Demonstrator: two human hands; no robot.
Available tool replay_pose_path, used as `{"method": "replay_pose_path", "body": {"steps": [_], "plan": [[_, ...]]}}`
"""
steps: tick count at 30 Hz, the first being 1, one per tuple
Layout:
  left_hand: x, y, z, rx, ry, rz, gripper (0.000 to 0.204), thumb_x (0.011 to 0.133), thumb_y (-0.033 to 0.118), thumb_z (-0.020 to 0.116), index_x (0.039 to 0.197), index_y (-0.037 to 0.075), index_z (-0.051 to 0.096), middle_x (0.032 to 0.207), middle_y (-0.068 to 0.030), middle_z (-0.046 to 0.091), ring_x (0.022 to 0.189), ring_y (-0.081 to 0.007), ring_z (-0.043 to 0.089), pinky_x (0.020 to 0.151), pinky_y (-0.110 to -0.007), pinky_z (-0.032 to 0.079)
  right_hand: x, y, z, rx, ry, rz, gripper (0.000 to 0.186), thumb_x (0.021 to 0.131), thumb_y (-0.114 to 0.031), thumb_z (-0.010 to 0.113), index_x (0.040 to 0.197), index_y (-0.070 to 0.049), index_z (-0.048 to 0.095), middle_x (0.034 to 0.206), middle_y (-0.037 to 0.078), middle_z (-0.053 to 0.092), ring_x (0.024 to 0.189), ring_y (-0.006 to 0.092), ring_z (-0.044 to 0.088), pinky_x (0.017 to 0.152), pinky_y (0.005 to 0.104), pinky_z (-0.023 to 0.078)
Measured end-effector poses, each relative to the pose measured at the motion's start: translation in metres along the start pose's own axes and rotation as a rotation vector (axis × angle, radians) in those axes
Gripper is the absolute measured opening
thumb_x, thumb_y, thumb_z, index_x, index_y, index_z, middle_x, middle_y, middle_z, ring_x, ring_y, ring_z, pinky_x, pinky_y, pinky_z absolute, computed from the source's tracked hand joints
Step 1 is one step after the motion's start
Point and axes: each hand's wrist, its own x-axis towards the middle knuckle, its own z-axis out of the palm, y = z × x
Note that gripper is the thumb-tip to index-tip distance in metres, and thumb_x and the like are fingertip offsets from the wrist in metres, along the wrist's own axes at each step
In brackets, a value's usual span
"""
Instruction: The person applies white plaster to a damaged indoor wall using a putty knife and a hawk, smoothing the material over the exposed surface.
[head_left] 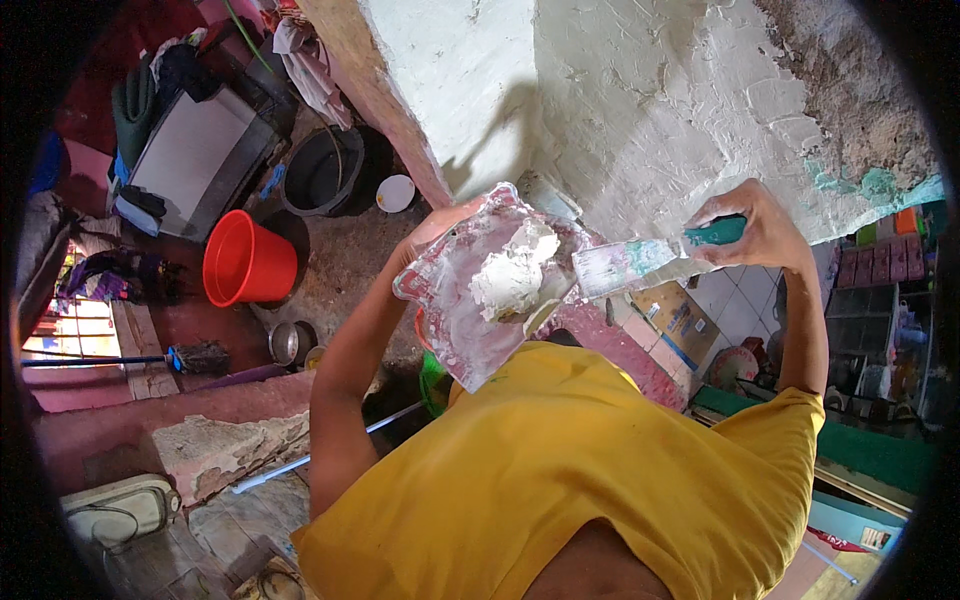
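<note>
White paste (pixel 512 275) on a messy board (pixel 445 305)
Right fingers (pixel 722 204) wrap round the green-handled scraper (pixel 625 268); left fingers (pixel 448 216), mostly hidden, hold the board's left side.

We count two hands: one left hand (pixel 436 226) and one right hand (pixel 765 228). Between them we find one green-handled scraper (pixel 625 268), one ragged pinkish sheet (pixel 445 290) and one heap of white paste (pixel 515 275). We see one yellow shirt (pixel 560 470). On the left side we count one red bucket (pixel 248 260) in full view, at least one dark tub (pixel 312 178), one white round piece (pixel 395 193), one metal pot (pixel 286 343) and one blue-handled brush (pixel 200 357). On the right side we make out one cardboard box (pixel 675 325); the shelf goods there are too crowded for us to number.
</note>
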Motion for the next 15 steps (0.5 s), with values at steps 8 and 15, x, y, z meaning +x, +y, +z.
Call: {"method": "replay_pose_path", "body": {"steps": [8, 15], "plan": [[0.000, -0.007, 0.003, -0.060, 0.100, -0.040, 0.036, 0.095, 0.027, 0.046, 0.121, 0.003, 0.052, 0.114, -0.0103, 0.060, 0.100, -0.0184, 0.060, 0.088, -0.035, 0.048, 0.022, 0.019, 0.054, 0.281, -0.165, -0.011, 0.032, 0.057, -0.016, 0.081, 0.082, -0.003, 0.069, 0.072, 0.005, 0.067, 0.062, 0.0096, 0.059, 0.060, 0.0234, 0.047], [0.013, -0.016, -0.003, 0.044, 0.202, 0.075, 0.041, 0.095, 0.032, 0.044, 0.121, 0.001, 0.051, 0.119, -0.0120, 0.057, 0.106, -0.0203, 0.057, 0.094, -0.037, 0.044, 0.006, 0.020, 0.100, 0.609, -0.128, 0.036, 0.036, 0.059, -0.016, 0.084, 0.087, -0.002, 0.067, 0.079, 0.004, 0.067, 0.070, 0.0097, 0.057, 0.063, 0.0255, 0.045]]}}
